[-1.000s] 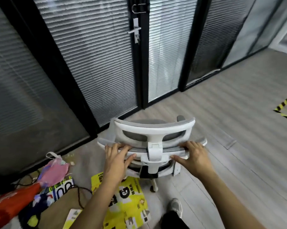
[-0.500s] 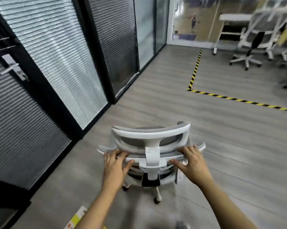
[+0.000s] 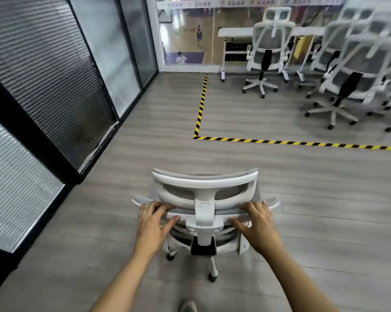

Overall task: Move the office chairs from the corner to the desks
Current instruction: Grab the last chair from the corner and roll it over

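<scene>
A white-framed office chair with grey mesh stands right in front of me, seen from behind and above, its casters on the grey floor. My left hand grips the top edge of the backrest left of the headrest post. My right hand grips the same edge on the right side. White desks stand at the far right back of the room.
Several more white office chairs stand by the desks at the far right. Yellow-black floor tape marks off that area. Glass partitions with blinds run along the left. A shoe tip shows at the bottom.
The chair and I have swung right, away from the glass door and the coloured bags on the floor; the desks and other chairs now appear ahead. Both hands keep their grip.
</scene>
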{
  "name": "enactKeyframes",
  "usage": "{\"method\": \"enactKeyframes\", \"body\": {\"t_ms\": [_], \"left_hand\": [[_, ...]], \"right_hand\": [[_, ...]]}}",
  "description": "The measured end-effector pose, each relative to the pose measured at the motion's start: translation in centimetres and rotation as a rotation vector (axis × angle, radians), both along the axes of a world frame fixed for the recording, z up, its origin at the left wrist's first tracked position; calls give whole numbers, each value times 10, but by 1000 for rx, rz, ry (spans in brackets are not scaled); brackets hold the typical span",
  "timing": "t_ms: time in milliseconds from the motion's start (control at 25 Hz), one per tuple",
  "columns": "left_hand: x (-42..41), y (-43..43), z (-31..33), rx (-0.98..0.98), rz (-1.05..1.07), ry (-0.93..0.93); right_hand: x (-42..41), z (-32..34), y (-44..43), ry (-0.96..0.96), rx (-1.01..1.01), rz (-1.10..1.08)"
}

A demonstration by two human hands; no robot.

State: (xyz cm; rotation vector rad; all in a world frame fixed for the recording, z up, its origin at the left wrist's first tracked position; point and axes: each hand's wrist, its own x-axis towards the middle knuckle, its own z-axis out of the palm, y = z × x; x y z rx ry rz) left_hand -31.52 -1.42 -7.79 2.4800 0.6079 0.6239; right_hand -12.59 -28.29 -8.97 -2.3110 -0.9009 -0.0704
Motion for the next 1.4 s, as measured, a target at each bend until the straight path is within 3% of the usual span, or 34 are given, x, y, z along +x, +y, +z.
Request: {"method": "enactKeyframes", "body": {"t_ms": [320, 640, 1000, 1400], "left_hand": [[306, 46, -10, -12, -205, -33], [600, 79, -2, -13, -314, -12], [940, 115, 6, -7, -263, 19], [1248, 199, 6, -22, -228, 69]], "right_hand": [[254, 7, 10, 50, -98, -185], [519, 5, 20, 156, 0, -224], [867, 17, 71, 131, -18, -207], [1176, 15, 161, 119, -33, -236]]}}
